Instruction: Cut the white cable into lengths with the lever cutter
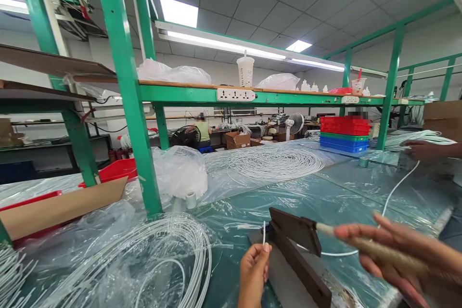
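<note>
My left hand [253, 269] is low in the middle, fingers pinched on the end of a thin white cable [264, 233] that stands upright beside a dark brown cutter [296, 245]. My right hand [397, 255] is closed around the cutter's taped handle [361, 245], with the blade arm lifted. The white cable runs on from the cutter to the right and up across the table [393, 192]. The cutter sits on a grey base plate [281, 279].
Coils of white cable lie at the bottom left [151, 260] and mid-table [274, 163]. A green frame post [126, 86] stands left of centre. Another person's hand [422, 150] rests at the right by more cable. Red and blue trays [344, 134] are stacked behind.
</note>
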A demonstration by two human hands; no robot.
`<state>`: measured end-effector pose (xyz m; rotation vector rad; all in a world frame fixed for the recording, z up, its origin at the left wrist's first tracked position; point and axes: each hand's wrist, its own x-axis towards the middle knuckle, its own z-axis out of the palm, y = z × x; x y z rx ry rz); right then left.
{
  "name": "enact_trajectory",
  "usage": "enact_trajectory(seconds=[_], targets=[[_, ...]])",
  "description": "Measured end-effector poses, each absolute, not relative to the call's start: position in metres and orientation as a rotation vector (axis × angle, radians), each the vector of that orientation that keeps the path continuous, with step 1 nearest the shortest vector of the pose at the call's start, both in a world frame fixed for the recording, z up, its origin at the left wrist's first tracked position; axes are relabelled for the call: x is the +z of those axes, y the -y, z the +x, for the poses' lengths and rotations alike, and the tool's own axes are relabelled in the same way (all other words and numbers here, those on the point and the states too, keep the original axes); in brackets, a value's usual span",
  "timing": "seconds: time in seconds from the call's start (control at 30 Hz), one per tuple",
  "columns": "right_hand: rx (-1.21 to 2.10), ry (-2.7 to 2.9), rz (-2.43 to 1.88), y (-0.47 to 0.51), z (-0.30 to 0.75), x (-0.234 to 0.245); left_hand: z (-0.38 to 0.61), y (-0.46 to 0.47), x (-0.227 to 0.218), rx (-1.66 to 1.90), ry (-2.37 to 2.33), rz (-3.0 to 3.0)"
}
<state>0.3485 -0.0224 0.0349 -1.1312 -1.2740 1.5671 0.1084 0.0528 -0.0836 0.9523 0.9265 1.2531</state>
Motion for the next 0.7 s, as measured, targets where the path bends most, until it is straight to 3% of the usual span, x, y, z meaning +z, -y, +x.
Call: enact_trajectory(seconds=[0.1, 0.23, 0.47, 0.7], targets=[[1.769, 1.264, -0.855, -0.018, 0.335, 0.088, 0.11, -0.054, -0.088, 1.268, -0.891, 0.929], [1.75, 1.323, -0.668, -0.089, 0.302, 0.117, 0.114, -0.055, -0.097, 1.231, -0.859, 0.916], [1.623, 1.3, -0.708, -0.197, 0.239, 0.099, 0.112, -0.057, -0.099, 1.256, -0.938, 0.795], [1.377, 1.3, -0.961, -0.23, 0.206, 0.071, 0.104, -0.058, -0.083, 1.355, -0.909, 0.747]])
